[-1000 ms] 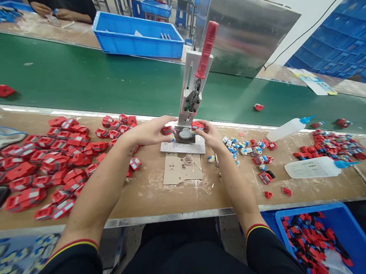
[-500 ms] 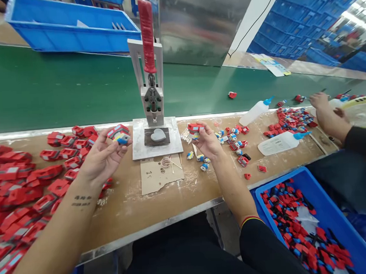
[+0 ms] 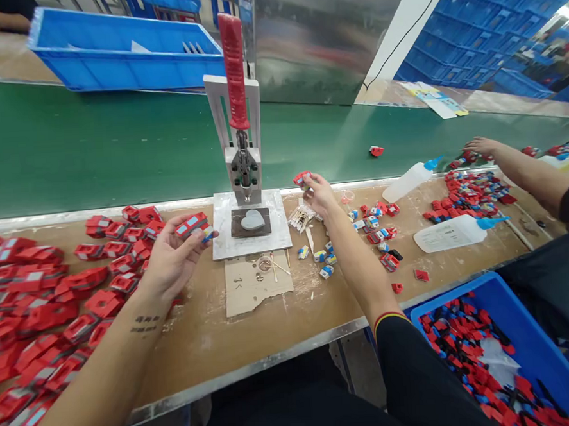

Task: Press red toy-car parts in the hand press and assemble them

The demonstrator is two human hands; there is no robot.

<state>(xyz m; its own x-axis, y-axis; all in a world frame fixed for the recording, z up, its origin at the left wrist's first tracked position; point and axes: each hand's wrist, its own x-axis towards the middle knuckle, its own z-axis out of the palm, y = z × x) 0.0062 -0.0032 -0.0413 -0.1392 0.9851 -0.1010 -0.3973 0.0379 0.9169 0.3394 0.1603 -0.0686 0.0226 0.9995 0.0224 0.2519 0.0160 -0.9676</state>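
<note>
Between the thumb and fingers of my left hand (image 3: 174,255) is a red toy vehicle part (image 3: 192,225) with a small blue-and-yellow piece at its right end. My right hand (image 3: 321,196) is closed on another red part (image 3: 302,178), raised at the back edge of the bench. Between my hands stands a press (image 3: 243,157) with an upright red handle (image 3: 234,68); a grey heart-shaped piece (image 3: 253,220) lies on its base. Red parts (image 3: 33,280) are heaped at the left. Small white-and-blue pieces (image 3: 326,271) lie below my right hand.
Two glue bottles (image 3: 410,181) (image 3: 452,233) lie at the right, near a pile of red pieces (image 3: 476,188). A co-worker's hand (image 3: 483,146) reaches over there. A blue bin (image 3: 496,283) of parts is at the lower right. Cardboard (image 3: 250,286) lies before the press.
My right hand has moved up and away with its red part, toward the bench's back edge. My left hand has turned its part slightly. The co-worker's hand has moved left, and the view has shifted.
</note>
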